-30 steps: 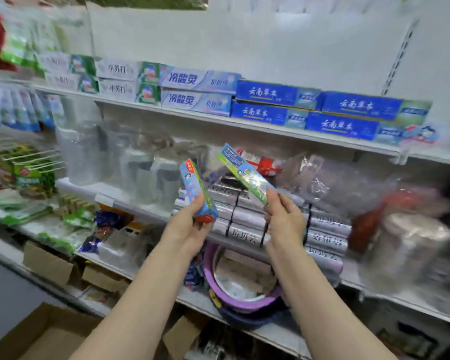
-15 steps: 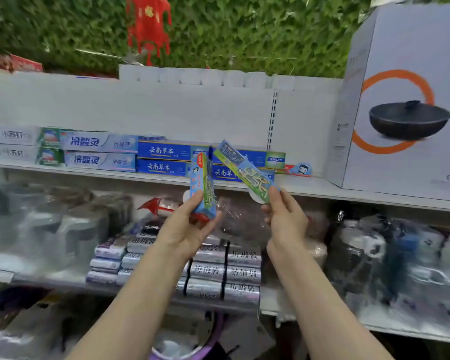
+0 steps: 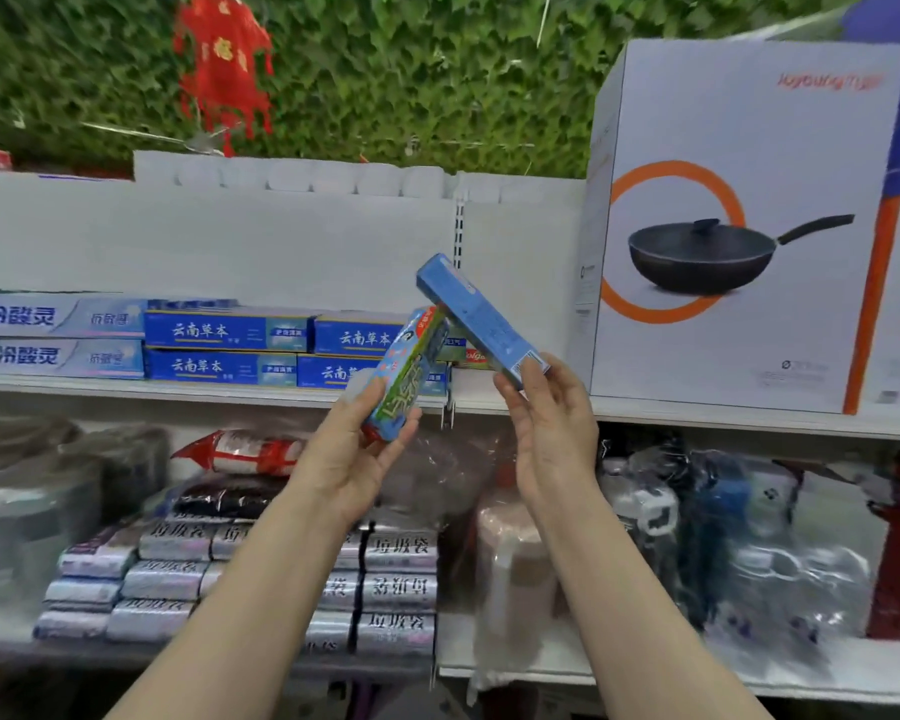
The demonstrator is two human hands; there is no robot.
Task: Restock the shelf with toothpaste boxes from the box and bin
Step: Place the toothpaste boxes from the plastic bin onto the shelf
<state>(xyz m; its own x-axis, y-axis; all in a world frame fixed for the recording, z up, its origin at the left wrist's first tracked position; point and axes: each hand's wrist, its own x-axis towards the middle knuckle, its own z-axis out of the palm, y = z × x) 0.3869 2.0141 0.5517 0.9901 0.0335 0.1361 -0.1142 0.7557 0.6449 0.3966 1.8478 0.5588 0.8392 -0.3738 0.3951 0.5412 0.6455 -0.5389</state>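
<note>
A big pan box (image 3: pixel 739 226) is standing on the top shelf (image 3: pixel 697 410), at the right end. A green leaf wall (image 3: pixel 385 70) is showing behind it, with a red ornament (image 3: pixel 222 59) hanging down.

To the left of the pan box, a row of blue boxes (image 3: pixel 230 348) is lying flat in two layers, with pale boxes (image 3: pixel 58 337) further left. Between the blue row and the pan box there is bare shelf. I think that gap is where new boxes are meant to go.

On the shelf below, silver packs (image 3: pixel 396 589) are sitting in a stack, with things wrapped in clear plastic on both sides.

The left hand (image 3: pixel 354 454) is curling its fingers round the low end of a green box (image 3: pixel 406 376). The box is tilting up toward the blue row. The right hand (image 3: pixel 552 423) is pinching the low end of a blue box (image 3: pixel 479 319), which is slanting up to the left. Its top end is almost touching the green box. Holding each box by one end leaves the far end free to slide onto the shelf first.

Half a second back, both boxes were lower, in front of the shelf edge. Now they are up higher, in front of the blue row and the back wall. The right box has turned, so its plain blue side is facing us. The view has also moved closer, so the pan box is looking bigger.
</note>
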